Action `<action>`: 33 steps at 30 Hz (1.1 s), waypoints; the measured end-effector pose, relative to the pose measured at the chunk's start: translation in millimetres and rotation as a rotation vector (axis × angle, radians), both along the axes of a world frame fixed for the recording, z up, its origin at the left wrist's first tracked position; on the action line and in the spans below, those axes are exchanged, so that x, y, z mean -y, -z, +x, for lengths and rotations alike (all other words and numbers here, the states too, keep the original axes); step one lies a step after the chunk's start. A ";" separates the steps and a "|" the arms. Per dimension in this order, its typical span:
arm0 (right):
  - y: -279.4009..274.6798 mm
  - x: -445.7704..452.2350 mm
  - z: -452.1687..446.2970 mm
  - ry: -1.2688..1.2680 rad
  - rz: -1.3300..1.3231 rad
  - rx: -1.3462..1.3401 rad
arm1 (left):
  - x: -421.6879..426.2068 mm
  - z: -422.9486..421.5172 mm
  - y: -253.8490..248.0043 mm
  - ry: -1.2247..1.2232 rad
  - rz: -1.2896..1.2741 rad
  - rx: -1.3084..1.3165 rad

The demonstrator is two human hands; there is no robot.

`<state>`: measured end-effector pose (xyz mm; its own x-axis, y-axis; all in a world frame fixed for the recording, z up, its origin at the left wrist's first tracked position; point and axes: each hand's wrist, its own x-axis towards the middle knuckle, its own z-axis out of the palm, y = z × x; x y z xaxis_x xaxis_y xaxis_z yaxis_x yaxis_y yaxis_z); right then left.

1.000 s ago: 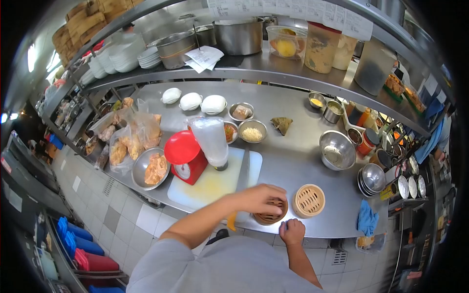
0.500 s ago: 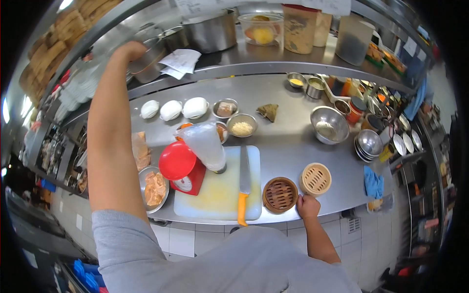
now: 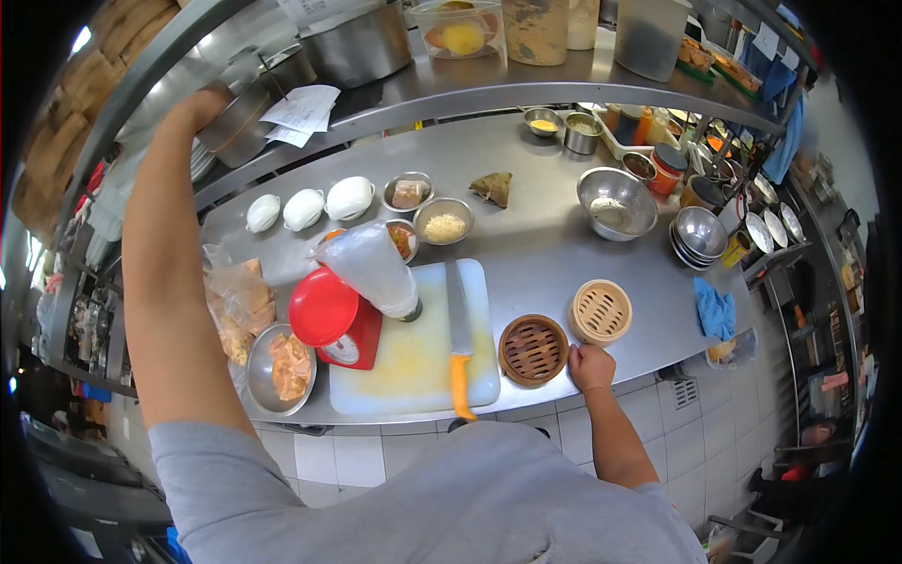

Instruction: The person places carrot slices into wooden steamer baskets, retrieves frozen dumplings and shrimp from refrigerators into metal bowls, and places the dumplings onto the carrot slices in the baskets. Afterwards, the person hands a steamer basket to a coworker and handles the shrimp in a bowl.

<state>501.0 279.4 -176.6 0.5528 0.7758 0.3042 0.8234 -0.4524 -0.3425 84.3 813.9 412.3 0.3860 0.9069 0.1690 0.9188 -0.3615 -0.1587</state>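
My left hand (image 3: 212, 105) is raised to the upper shelf, at a metal pot (image 3: 242, 127); its fingers are hidden inside or behind the pot's rim. My right hand (image 3: 592, 368) rests as a fist at the table's front edge, between a dark bamboo steamer (image 3: 533, 350) and a light bamboo steamer (image 3: 601, 312), with nothing visible in it. Left of the dark steamer, a knife with a yellow handle (image 3: 459, 385) lies on a white cutting board (image 3: 399, 376). A red scale (image 3: 324, 307) stands on the board's left part, beside a plastic-wrapped container (image 3: 373, 268).
A bowl of raw meat (image 3: 308, 396) and bagged meat (image 3: 235, 301) are at the left. White lidded dishes (image 3: 303, 210), small bowls (image 3: 443, 222) and a leaf-wrapped parcel (image 3: 492, 189) stand farther back. Metal bowls (image 3: 616, 204) and a blue cloth (image 3: 715, 308) are right. The shelf edge (image 3: 451, 117) crosses above.
My left hand has left the dark steamer and risen to the pot on the shelf. My right hand stays by the steamers, now a fist. The view has shifted.
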 end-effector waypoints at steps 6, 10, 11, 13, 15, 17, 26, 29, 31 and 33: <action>2.5 -0.1 2.9 -0.013 0.001 -0.007 | 40.8 -10.6 -17.9 0.033 0.719 0.320; 8.8 0.4 3.8 -0.006 0.020 -0.032 | 185.9 12.8 42.2 0.384 0.784 1.149; 10.8 4.3 6.0 -0.024 0.062 -0.023 | 225.7 28.8 69.0 0.588 0.688 1.445; 3.9 11.3 6.6 -0.046 0.201 -0.079 | 282.4 51.4 143.9 0.474 0.330 1.771; -9.4 20.1 3.7 0.070 0.345 -0.373 | 336.2 81.6 231.9 0.207 -0.178 1.588; -37.1 19.2 -14.9 -0.043 0.547 -0.769 | 375.4 138.7 309.9 0.125 -0.544 1.403; -127.5 7.6 -35.0 -0.186 0.347 -1.499 | 427.1 206.2 454.0 -0.054 -1.017 1.716; -99.4 15.8 3.0 -0.005 0.431 -1.302 | 431.5 207.0 470.4 0.109 -0.642 1.503; -111.3 20.4 23.5 -0.003 0.695 -0.933 | 443.0 213.6 455.8 0.439 -0.332 1.084; -113.1 23.5 50.5 -0.064 0.546 -0.550 | 449.0 217.9 481.2 0.575 -0.304 0.800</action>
<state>551.5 255.9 -63.5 0.6939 0.6307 0.3474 0.4896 -0.0595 -0.8699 302.2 364.9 -68.9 0.6507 0.6678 0.3614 0.3906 -0.7025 0.5949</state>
